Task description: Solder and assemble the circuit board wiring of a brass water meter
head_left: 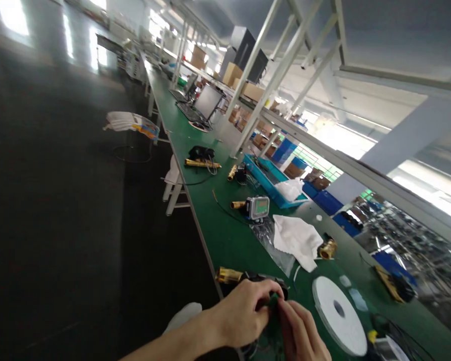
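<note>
At the near edge of the green bench, my left hand (244, 312) is closed, thumb and fingers pinching a small green piece (273, 300) whose kind I cannot make out. My right hand (302, 331) meets it from the right, its fingertips pressed together at the same piece. The fingers hide most of it. Just beyond the hands lies a brass pipe fitting (228, 275) joined to a black body (263, 278), partly covered by my left hand. To the right is a flat white reel (338, 316) with a dark centre hole.
Farther along the bench (195, 188) stand a meter with a green face (258, 207), a white cloth (295, 238), a clear plastic bag (272, 245), and a blue tray (266, 178). A brass fitting (327, 248) lies past the cloth. A laptop (207, 103) sits farther back.
</note>
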Demonstrator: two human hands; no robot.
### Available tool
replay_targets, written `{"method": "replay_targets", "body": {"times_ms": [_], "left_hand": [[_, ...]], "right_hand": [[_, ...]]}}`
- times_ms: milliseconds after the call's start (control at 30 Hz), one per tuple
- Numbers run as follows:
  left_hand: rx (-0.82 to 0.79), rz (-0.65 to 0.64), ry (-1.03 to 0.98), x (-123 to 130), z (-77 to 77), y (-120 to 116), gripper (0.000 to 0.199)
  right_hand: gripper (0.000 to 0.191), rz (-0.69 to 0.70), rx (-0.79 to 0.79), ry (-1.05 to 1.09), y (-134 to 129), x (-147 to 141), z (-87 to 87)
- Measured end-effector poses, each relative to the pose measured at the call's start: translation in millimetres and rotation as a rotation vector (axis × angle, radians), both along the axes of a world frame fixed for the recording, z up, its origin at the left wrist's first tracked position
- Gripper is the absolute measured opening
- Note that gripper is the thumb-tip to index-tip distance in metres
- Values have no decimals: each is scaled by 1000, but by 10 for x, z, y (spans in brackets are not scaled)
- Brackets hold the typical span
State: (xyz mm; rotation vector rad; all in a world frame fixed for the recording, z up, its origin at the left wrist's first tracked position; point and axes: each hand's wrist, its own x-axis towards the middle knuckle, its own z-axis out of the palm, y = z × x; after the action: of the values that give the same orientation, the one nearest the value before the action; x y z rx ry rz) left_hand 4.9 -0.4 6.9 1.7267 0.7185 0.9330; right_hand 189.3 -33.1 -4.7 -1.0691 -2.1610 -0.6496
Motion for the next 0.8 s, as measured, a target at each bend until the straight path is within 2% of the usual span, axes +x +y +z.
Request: {"method": "replay_targets", "body": {"times_ms": [100, 433, 800], "left_hand": [[-18, -25, -15, 12, 25, 13, 35], [-100, -34, -58, 87, 17, 41, 31], [-104, -51, -56, 102, -10, 62, 32]], "right_hand": [[23, 45, 8, -50, 30, 73, -20], [29, -1, -99, 77, -17, 69, -106], [34, -1, -101, 38, -43, 124, -145]]}}
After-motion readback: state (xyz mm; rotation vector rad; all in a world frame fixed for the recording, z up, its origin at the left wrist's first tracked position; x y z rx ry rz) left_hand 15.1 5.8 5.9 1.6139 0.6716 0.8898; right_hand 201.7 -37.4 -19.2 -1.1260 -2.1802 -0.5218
